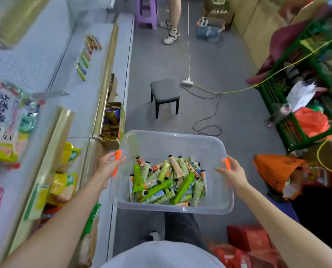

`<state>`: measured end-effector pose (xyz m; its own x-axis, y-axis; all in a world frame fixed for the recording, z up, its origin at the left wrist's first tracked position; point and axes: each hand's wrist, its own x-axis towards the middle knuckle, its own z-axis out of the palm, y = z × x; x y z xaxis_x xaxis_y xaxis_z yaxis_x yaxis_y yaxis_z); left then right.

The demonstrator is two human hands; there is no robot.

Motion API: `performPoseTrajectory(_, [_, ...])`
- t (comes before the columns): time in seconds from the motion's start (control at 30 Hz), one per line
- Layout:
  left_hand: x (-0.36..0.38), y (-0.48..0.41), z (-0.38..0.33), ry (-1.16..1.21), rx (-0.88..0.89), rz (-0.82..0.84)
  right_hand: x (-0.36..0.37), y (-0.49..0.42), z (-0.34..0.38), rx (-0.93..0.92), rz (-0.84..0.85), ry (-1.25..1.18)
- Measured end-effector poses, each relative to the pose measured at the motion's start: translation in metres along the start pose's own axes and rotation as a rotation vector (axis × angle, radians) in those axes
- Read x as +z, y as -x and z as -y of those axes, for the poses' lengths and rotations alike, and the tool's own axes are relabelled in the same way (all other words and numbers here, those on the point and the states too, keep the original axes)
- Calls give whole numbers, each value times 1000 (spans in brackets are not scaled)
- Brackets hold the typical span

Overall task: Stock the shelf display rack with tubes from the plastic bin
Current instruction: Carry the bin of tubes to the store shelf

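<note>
Bin (171, 147) in left hand (108, 167), right hand (232, 175)

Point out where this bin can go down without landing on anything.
Best: the grey floor between the stool and the plastic bin, left of the coiled cable. The shelf is bare on the near side of its row of tubes, though narrow. Crowded: snack packets lower left, bags by the green rack.

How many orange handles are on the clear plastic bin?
2: left handle at the left hand, right handle at the right hand, on opposite sides of the bin.
</note>
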<state>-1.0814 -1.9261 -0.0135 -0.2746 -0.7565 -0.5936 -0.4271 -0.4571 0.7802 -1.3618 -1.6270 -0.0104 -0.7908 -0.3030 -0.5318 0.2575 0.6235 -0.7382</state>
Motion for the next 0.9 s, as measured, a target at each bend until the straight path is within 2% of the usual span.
performPoseTrajectory(0.17, [39,-96,-66,14,-14,-60,23,-126,75,9,97,37])
performPoseTrajectory(0.33, [68,-178,-134,65,-6,-157,46,-242,179,-82,130,147])
performPoseTrajectory(0.53, [83,-254,-208,124,-120,-226,89,-346,319,-156,146,226])
performPoseTrajectory(0.63, [92,-310,-256,127,-112,-239,119,-399,378,-201,128,234])
performPoseTrajectory(0.9, [107,-466,-397,117,-123,-285,172,-514,501,-149,128,255])
